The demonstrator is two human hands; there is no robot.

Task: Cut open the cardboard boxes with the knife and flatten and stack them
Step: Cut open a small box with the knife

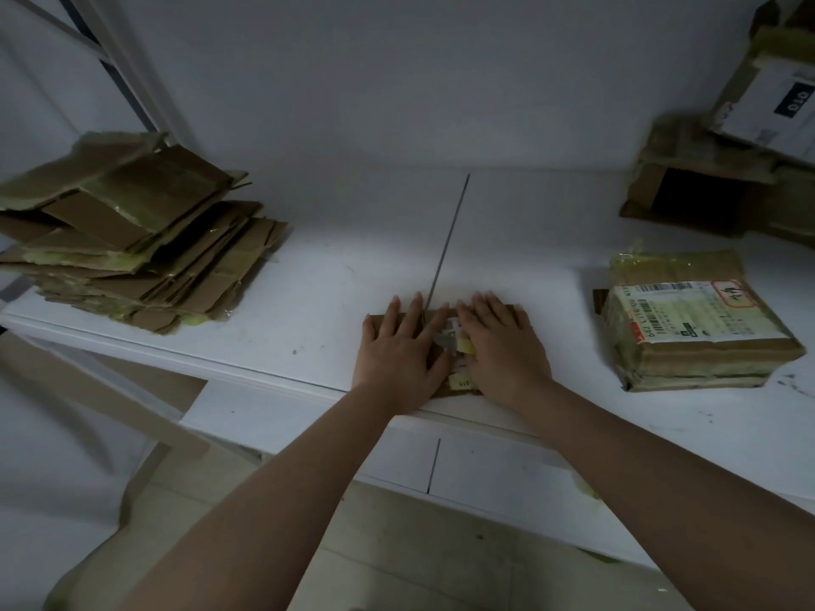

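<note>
Both hands are flat on a small cardboard box (445,346) right at the front edge of the white worktop (308,310). The left hand (399,352) and the right hand (502,346) lie side by side with fingers straight and spread, palms pressing down on the box, so neither grip is closed round anything. Between the two hands you can see a strip of the box top with a white label and some yellowish tape.

Off to the left, well apart, there's a messy stack of flattened cardboard (136,235) with bits of tape hanging off it. To the right sits a taped box (697,332) with a shipping label on top, not opened. Further back in the right corner there's a pile of more boxes (741,143), one with a white label side. Can't spot the knife anywhere.
</note>
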